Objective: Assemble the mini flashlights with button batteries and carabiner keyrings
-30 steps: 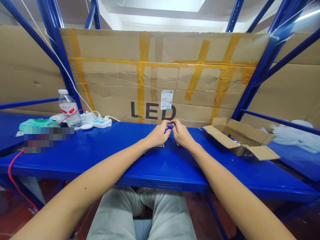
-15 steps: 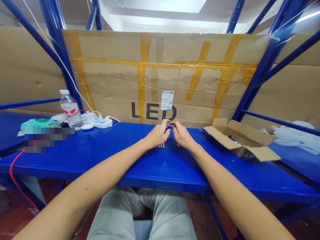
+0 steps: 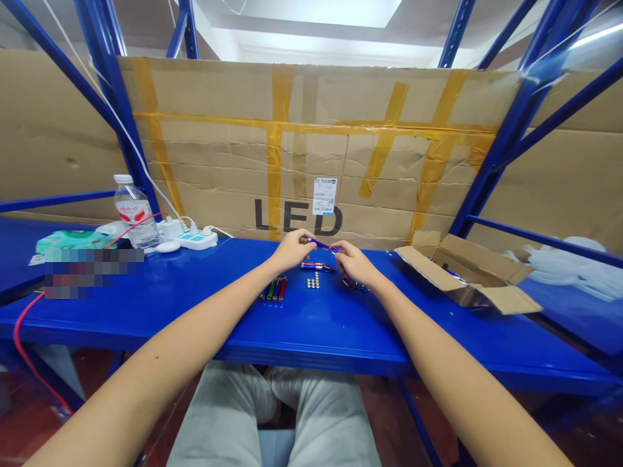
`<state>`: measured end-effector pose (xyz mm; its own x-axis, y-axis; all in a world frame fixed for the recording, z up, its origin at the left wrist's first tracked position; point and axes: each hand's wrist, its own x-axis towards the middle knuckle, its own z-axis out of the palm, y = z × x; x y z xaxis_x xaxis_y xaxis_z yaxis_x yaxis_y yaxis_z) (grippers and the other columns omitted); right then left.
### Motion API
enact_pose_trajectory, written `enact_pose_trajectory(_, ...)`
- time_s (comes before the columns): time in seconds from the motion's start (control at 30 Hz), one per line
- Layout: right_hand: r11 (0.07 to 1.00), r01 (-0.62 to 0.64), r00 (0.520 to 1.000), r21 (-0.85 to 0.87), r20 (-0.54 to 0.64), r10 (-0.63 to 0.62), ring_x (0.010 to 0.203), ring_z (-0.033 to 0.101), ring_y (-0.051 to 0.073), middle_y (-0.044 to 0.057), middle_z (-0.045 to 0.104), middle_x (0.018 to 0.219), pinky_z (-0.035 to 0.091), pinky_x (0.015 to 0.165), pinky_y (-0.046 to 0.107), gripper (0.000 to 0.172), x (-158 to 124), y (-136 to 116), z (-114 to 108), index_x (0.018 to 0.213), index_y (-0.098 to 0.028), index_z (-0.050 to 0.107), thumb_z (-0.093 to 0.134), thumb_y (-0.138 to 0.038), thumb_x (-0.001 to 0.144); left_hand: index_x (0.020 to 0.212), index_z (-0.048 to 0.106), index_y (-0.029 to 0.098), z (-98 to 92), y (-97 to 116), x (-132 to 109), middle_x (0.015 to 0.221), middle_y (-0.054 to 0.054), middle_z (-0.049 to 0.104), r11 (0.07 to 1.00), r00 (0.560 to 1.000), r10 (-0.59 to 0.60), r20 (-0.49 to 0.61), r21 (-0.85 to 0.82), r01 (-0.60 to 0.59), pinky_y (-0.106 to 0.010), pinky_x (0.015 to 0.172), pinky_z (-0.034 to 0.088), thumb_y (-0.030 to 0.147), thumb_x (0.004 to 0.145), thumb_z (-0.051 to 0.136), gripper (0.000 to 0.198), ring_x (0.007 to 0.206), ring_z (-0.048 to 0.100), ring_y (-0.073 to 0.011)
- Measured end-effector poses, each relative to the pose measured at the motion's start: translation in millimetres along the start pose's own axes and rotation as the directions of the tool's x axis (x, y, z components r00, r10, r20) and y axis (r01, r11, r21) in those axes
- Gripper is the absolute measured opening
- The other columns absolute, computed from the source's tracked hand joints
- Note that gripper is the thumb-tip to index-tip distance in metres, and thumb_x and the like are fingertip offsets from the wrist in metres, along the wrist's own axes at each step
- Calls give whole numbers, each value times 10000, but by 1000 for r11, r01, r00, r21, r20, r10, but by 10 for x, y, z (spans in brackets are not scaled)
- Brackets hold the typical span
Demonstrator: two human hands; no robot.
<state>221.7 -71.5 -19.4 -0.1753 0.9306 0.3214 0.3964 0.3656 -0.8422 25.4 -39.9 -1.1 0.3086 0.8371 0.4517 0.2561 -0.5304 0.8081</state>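
Note:
A slim purple strap [image 3: 321, 244] is stretched between my two hands above the blue table, a silver-coloured bit at its left end. My left hand [image 3: 294, 250] pinches that left end; my right hand [image 3: 354, 261] is closed on the other. Below them lies a metallic blue tube like a penlight [image 3: 314, 266], a dark reddish strip at its right end. Small silver button cells [image 3: 313, 281] stand in short rows nearer me. Left of these, several coloured metal tubes [image 3: 275, 290] lie side by side, green and red among them. Dark straps [image 3: 351, 283] are partly hidden by my right hand.
An open cardboard box [image 3: 472, 275] stands on the right of the blue table [image 3: 195, 311]. At the left are a water bottle [image 3: 136, 214], a white power strip [image 3: 197, 239] and a green packet [image 3: 73, 241]. A large cardboard sheet [image 3: 219, 155] rises behind.
My hands have drawn apart, my left moving leftward, and the purple strap now extends between them. The coloured tubes, button cells and blue tube have come into fuller view.

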Motion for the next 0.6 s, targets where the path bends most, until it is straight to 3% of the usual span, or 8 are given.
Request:
enact_pose_trajectory(0.1, 999, -46, 999, -22, 13, 46, 477, 524, 132, -37, 563, 559, 412, 473, 235, 213, -9, -28, -2, 1014, -184, 552, 531, -189, 802, 889, 618, 130, -21, 5, 6, 720, -36, 651, 995, 998, -34, 45, -89, 38, -237, 476, 388, 257, 825, 600, 144, 496, 520, -96)
enact_pose_trajectory(0.23, 996, -5, 993, 91, 122, -7, 566, 617, 145, 9, 638, 640, 475, 557, 253, 101, -24, -87, 21, 871, -169, 582, 563, -211, 780, 837, 670, 130, 3, 26, -35, 678, -23, 644, 997, 994, 30, 108, -69, -23, -237, 482, 375, 378, 823, 621, 253, 491, 491, -89)
enact_pose_trajectory(0.4, 986, 16, 976, 166, 213, -52, 567, 623, 150, 19, 650, 624, 480, 598, 274, 116, -53, -115, 48, 752, -166, 591, 559, -272, 786, 825, 731, 137, 73, 58, -98, 763, -47, 709, 986, 978, 162, 130, 5, -164, -280, 657, 442, 442, 827, 610, 328, 698, 604, -158)
enact_pose_trajectory(0.6, 913, -135, 974, 386, 219, 52, 513, 588, 148, 18, 612, 610, 375, 452, 241, 210, -72, -166, 59, 788, -162, 577, 648, -354, 739, 873, 750, 153, 95, 34, -88, 890, -72, 748, 982, 977, 191, 99, -20, -190, -333, 839, 467, 476, 847, 583, 364, 878, 651, -212)
